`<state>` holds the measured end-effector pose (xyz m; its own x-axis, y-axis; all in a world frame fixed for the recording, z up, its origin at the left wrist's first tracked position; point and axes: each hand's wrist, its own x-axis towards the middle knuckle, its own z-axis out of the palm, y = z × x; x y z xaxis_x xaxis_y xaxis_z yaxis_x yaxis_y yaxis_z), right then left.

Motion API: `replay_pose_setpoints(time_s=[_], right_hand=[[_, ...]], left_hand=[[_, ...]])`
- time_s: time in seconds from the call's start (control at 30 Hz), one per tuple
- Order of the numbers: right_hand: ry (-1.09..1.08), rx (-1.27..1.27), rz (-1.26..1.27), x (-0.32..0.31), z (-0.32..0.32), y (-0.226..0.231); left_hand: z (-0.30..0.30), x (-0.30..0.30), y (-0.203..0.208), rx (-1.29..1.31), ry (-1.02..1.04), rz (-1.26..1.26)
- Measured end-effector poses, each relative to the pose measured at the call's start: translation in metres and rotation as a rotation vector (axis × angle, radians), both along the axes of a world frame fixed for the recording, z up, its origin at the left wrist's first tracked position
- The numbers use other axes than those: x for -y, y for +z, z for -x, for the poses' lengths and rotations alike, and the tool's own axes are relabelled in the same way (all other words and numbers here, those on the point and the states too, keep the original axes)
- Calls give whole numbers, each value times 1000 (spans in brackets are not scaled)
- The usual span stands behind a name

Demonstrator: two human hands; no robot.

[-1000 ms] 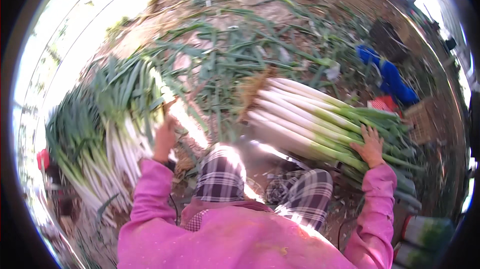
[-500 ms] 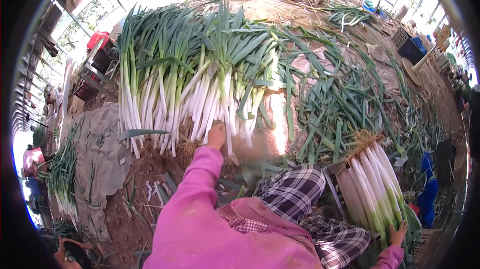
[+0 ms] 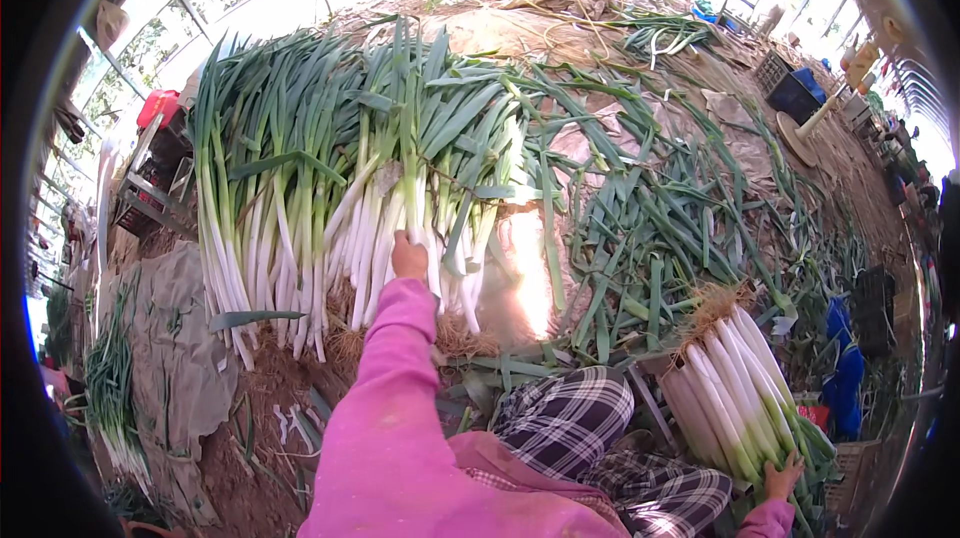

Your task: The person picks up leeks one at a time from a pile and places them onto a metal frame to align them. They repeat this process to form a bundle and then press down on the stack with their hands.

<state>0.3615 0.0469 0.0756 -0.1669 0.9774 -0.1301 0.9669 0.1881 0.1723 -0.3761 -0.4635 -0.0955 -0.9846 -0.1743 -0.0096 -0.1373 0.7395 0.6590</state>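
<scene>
Bare brown earth, littered with limp green leaf trimmings (image 3: 650,228), spreads out before you under a bright plastic-walled shelter. Across it lies your big heap of untrimmed leeks (image 3: 330,168), long white shanks smooth and glossy, flat blue-green leaves fanning away from you, tufted brown roots pointing toward your knees. At your lower right sits a tidy bundle of trimmed leeks (image 3: 730,388), shanks packed tight and roots bristling at the top end. A grey tarp (image 3: 170,358) wrinkles at your left, a red container (image 3: 157,106) sits beyond it, and a dark crate (image 3: 795,96) stands far right. Compared with half a second ago, the heap now sits more squarely ahead of you and the bundle shows more fully. Your left arm, in its pink sleeve, stretches straight forward; your left hand (image 3: 408,258) rests among the white shanks, fingers curled in on one, though the grip itself is hidden. Your right hand (image 3: 782,478) lies spread against the bundle's leafy end.
</scene>
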Motion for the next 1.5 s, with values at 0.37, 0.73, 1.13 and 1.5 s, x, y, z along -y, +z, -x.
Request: replay_pose_setpoints(time_s=[0.37, 0.73, 1.13, 1.5], right_hand=[[678, -651, -72, 48, 238, 71], [1364, -1192, -506, 241, 442, 147], [869, -53, 691, 216, 262, -97], [810, -2043, 661, 160, 252, 193]], left_hand=[[-51, 19, 365, -433, -631, 654], [-185, -27, 547, 66, -1173, 394], [-223, -57, 623, -348, -1258, 400], [-296, -135, 658, -678, -1605, 119]])
